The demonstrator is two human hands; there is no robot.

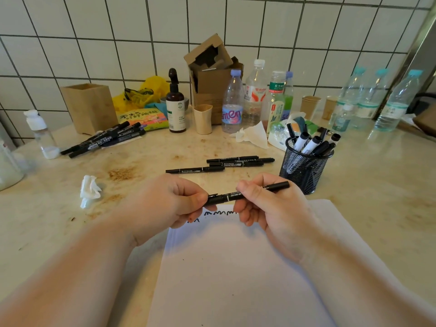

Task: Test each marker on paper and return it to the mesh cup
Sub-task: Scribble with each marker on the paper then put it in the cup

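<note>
Held marker: a black marker lies almost level above the top edge of the paper, its right end tilted slightly up and pointing toward the cup.
Left hand: the left hand pinches the marker's left end between thumb and curled fingers.
Right hand: the right hand grips the barrel just right of the middle, thumb on top and fingers curled beneath.
Paper: a white sheet of paper lies on the counter under both hands, with black zigzag scribbles near its top edge, partly hidden by the fingers.
Mesh cup: a black mesh cup stands just right of and behind the hands, holding several markers, some with white barrels.
Loose markers: four black markers lie side by side on the counter between the hands and the bottles; their print is too small to read.
Marker pile: more black markers lie heaped at the left beside a brown box.
Bottles: one clear bottle shows large letters that look like "enten"; a green-labelled bottle carries Chinese characters.
Tissue: a crumpled tissue lies left of the hands.
</note>
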